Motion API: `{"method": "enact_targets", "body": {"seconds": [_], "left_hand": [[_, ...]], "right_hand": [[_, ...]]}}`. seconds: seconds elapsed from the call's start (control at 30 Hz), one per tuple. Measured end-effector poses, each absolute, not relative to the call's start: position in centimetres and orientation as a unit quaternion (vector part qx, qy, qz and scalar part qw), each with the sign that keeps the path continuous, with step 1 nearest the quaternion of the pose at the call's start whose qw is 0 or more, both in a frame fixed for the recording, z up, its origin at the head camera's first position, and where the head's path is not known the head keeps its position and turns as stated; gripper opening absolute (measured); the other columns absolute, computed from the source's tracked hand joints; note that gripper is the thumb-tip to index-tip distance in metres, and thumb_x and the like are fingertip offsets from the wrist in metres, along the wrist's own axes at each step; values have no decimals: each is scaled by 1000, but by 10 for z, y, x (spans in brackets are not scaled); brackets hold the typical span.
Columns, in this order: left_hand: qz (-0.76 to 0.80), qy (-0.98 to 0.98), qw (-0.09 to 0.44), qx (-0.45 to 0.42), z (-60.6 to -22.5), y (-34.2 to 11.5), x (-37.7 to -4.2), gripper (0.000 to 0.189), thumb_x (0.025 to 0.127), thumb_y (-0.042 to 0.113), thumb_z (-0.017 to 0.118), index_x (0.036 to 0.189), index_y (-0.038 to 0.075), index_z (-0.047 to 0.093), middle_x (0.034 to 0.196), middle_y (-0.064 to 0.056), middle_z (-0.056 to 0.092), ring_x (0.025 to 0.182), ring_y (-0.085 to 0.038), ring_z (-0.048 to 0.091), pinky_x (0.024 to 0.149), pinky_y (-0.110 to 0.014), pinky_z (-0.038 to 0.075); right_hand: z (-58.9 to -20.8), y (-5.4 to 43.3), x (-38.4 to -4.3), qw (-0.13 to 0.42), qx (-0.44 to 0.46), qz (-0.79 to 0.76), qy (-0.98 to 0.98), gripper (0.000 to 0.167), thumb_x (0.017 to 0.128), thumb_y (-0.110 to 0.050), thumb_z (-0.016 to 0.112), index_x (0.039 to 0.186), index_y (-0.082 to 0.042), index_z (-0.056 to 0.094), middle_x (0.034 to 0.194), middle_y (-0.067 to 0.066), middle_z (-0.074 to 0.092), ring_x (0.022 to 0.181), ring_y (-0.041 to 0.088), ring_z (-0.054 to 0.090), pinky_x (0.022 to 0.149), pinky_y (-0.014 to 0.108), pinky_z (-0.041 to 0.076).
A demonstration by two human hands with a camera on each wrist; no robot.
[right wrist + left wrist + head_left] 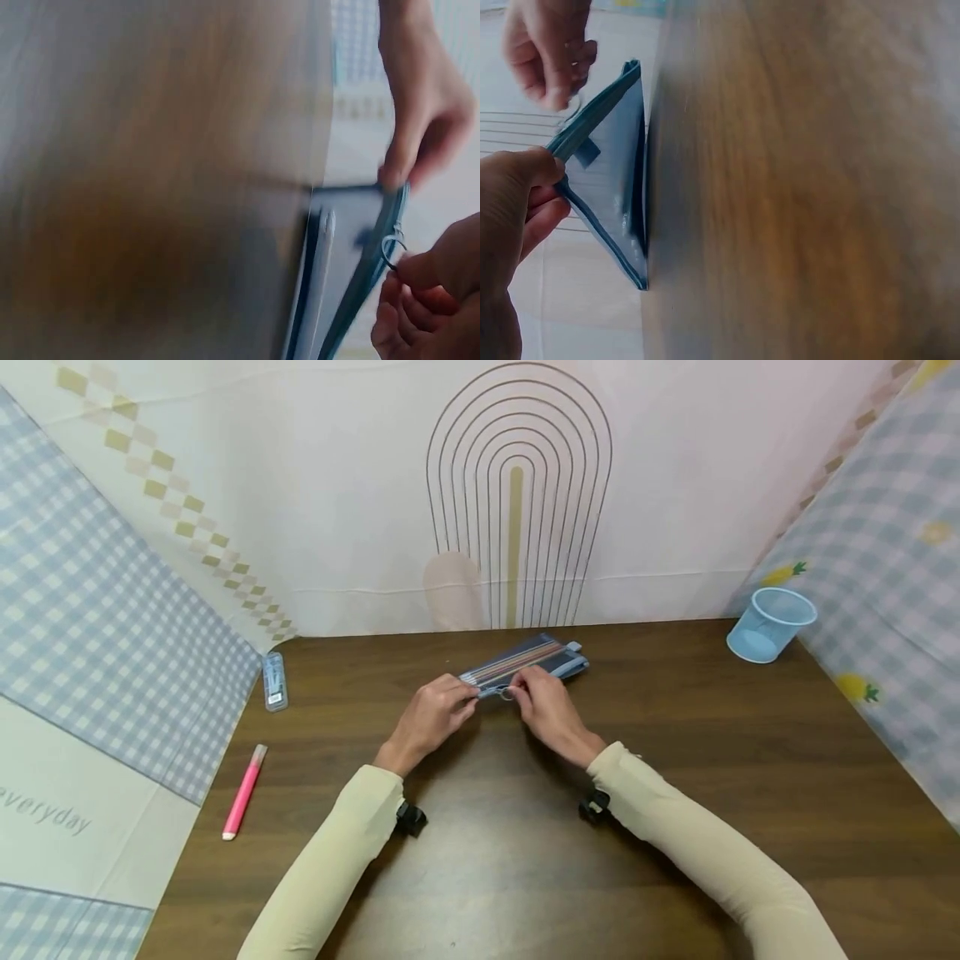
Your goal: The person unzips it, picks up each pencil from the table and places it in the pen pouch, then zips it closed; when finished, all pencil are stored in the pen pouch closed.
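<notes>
A blue zippered pencil case (564,667) lies at the back middle of the table, coloured lines running along its top. Its see-through side panel (619,176) faces the wrist cameras, and a pale, slim item (322,247) shows behind it. My left hand (433,717) pinches the case's near-left edge between thumb and fingers, beside the zipper (592,116). With thumb and fingertips my right hand (551,712) pinches the metal ring (388,249) of the zipper pull, just right of the left hand. The zipper edge is lifted off the table.
A pink marker (243,793) with a clear cap lies at the table's left side. Behind it is a small light-blue packet (274,683). A light-blue wastebasket-shaped cup (772,625) stands at the back right. Patterned cloth (360,502) hangs along the back and sides.
</notes>
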State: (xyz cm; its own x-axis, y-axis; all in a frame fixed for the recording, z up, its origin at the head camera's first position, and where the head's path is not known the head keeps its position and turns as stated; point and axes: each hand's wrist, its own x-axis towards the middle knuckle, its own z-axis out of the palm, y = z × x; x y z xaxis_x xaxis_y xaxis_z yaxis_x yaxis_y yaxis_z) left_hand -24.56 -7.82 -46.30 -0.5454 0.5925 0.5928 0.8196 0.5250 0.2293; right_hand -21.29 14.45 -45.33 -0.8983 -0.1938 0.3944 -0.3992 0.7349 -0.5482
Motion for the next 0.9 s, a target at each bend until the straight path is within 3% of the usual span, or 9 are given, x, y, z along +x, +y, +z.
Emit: {"method": "enact_targets", "body": {"seconds": [0.27,0.43,0.6,0.73,0.9], "left_hand": [[-234,-840,233,-431,-462,-88,-245,11,86,0,74,97,2,77,92,-7,77,87,-18,69,78,-30,59],[-212,-846,213,-441,-460,-96,-252,11,86,-1,74,96,0,76,93,-8,76,89,-19,68,79,-31,59],[-152,-854,181,-463,-453,-98,-266,13,90,1,71,102,0,76,100,-9,76,96,-21,69,85,-33,59],[-67,-847,157,-503,-447,-98,-274,11,94,0,66,98,2,75,98,-8,75,94,-21,69,82,-33,59],[21,-858,87,-506,-451,-94,-269,14,92,-4,65,98,3,75,101,-7,74,95,-21,68,82,-34,59]], "right_hand": [[-463,224,-234,143,101,282,-943,8,97,-2,59,93,4,64,94,20,66,91,35,63,83,49,52],[-469,263,-228,117,57,257,-958,9,99,-2,56,94,4,61,92,19,62,84,32,59,76,45,50],[-463,268,-209,57,54,273,-959,11,97,-6,59,93,2,65,85,15,64,73,24,56,65,35,45],[-461,266,-202,1,48,292,-955,12,96,-10,64,94,0,69,85,13,68,72,20,56,65,30,44],[-463,266,-199,-41,39,306,-950,13,95,-13,66,94,-2,73,87,11,70,76,19,57,69,29,45]]}}
